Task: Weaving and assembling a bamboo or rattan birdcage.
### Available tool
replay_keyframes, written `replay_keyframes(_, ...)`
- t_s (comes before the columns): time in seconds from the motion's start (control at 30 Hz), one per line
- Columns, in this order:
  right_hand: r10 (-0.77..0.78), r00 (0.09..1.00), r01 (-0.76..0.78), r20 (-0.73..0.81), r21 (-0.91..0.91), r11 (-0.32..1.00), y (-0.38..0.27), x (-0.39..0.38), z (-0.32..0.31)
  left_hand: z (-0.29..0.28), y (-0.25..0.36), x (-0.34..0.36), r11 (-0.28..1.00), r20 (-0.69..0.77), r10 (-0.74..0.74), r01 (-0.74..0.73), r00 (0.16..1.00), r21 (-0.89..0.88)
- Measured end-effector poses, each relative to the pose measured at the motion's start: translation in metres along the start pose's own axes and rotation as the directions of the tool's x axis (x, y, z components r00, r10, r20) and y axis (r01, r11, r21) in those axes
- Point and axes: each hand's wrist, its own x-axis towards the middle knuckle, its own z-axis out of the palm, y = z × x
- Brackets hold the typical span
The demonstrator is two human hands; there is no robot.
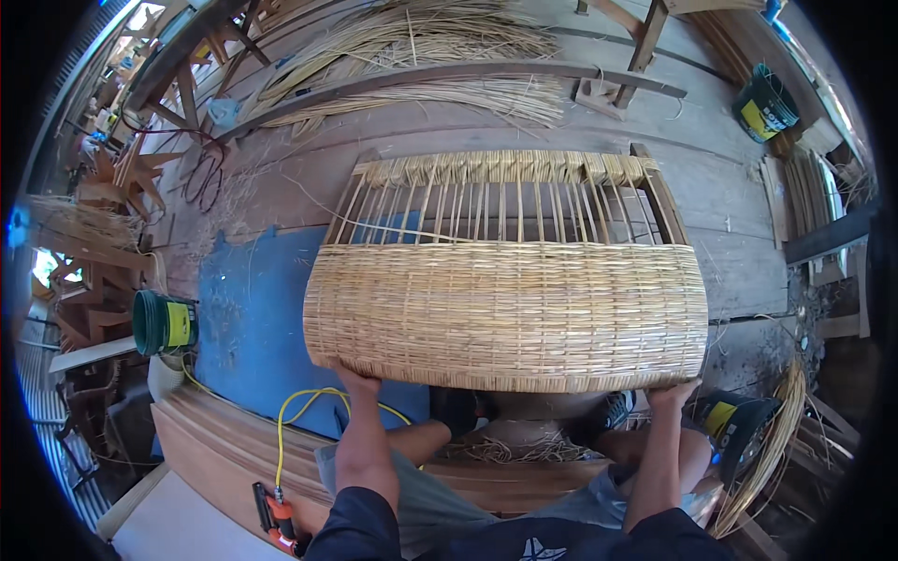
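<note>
Currently your left hand (pixel 356 381) and right hand (pixel 675 393) curl fingers under the woven rattan panel (pixel 505 313); light, stiff, brittle weave above them; grip the frame edge.

Your 2 hands, left hand (pixel 358 381) and right hand (pixel 675 393), grip the near edge of the woven panel (pixel 505 313). The mat (pixel 253 327) lies beneath it, a bucket (pixel 165 323) left, loose reeds (pixel 421 56) behind.
</note>
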Motion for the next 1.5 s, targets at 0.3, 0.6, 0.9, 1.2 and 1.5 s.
replay_keyframes(0.3, -0.412, 0.905, 0.266, -0.104, -0.618, 0.74, 0.025, 0.023, -0.045, 0.014, -0.002, -0.039, 0.989, 0.293, 0.113, -0.08, 0.95, -0.124)
replay_keyframes(0.6, -0.691, 0.605, 0.238, 0.396, -0.918, -0.317, 0.023, -0.025, -0.015, 0.027, 0.006, -0.139, 0.955, 0.545, 0.262, -0.295, 0.796, -0.029)
replay_keyframes(0.9, -0.482, 0.797, 0.383, 0.363, -0.922, -0.062, 0.041, -0.074, -0.004, 0.03, 0.059, -0.262, 0.972, 0.751, 0.09, -0.222, 0.654, 0.076)
replay_keyframes(1.2, -0.366, 0.689, 0.57, 0.625, -0.78, -0.259, 0.061, -0.091, -0.04, -0.013, 0.013, -0.341, 0.951, 0.772, 0.101, -0.288, 0.628, 0.11)
replay_keyframes(1.5, -0.358, 0.679, 0.594, 0.641, -0.766, -0.246, 0.104, -0.108, -0.064, -0.093, 0.0, -0.356, 0.943, 0.623, -0.048, -0.171, 0.781, 0.287)
